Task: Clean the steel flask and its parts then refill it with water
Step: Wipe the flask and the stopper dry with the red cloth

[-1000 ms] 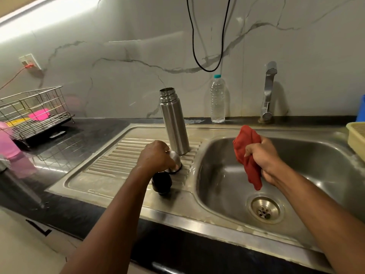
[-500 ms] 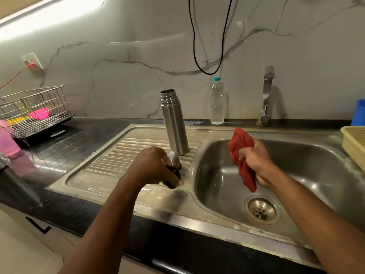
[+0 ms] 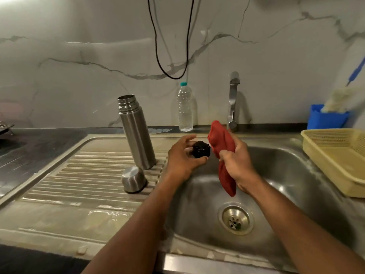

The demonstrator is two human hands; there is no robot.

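Now left grip (image 3: 182, 158) on black stopper (image 3: 201, 149), red cloth (image 3: 223, 153) just right.

Marble-veined wall (image 3: 79, 56) behind a dark countertop (image 3: 39, 147).

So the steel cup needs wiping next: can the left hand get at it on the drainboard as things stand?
Probably not right away: the left hand grips the black stopper, so it is occupied. The path itself looks free, as the steel cup sits upside down on the drainboard, in front of the flask, uncovered.
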